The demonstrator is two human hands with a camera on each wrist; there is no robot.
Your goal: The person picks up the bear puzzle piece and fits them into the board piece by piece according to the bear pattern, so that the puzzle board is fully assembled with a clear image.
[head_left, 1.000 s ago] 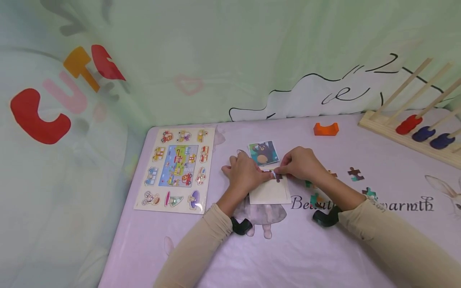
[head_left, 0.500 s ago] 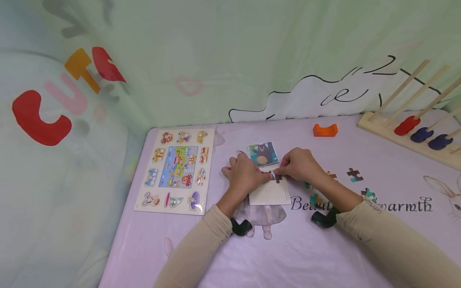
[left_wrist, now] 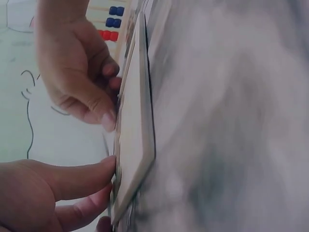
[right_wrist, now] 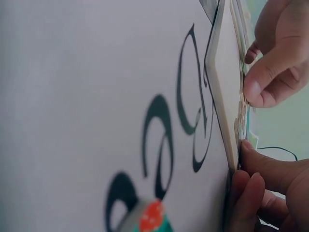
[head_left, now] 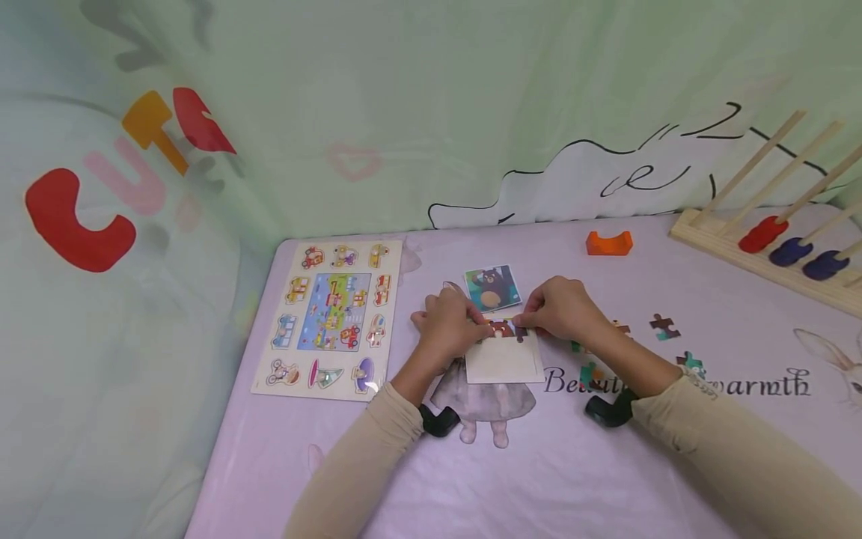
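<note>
A pale square jigsaw board (head_left: 503, 364) lies on the cloth, with red-brown and dark puzzle pieces (head_left: 500, 329) along its far edge. My left hand (head_left: 446, 323) grips the board at its upper left, its thumb on the face beside the red-brown piece. At the upper right, my right hand (head_left: 559, 308) pinches the board's edge, thumb on a dark piece. In the right wrist view, its fingers (right_wrist: 236, 193) curl at the board's corner. Just beyond the board lies a bear picture card (head_left: 494, 287).
Loose jigsaw pieces (head_left: 665, 327) lie to the right, some partly hidden by the right forearm. A vehicle peg puzzle (head_left: 333, 314) is on the left. An orange block (head_left: 609, 243) and a wooden abacus (head_left: 754, 251) stand at the back right, before the curtain.
The left hand has shifted slightly left and its thumb has drawn back, uncovering the red-brown puzzle piece. The right hand stays at the board's upper right.
</note>
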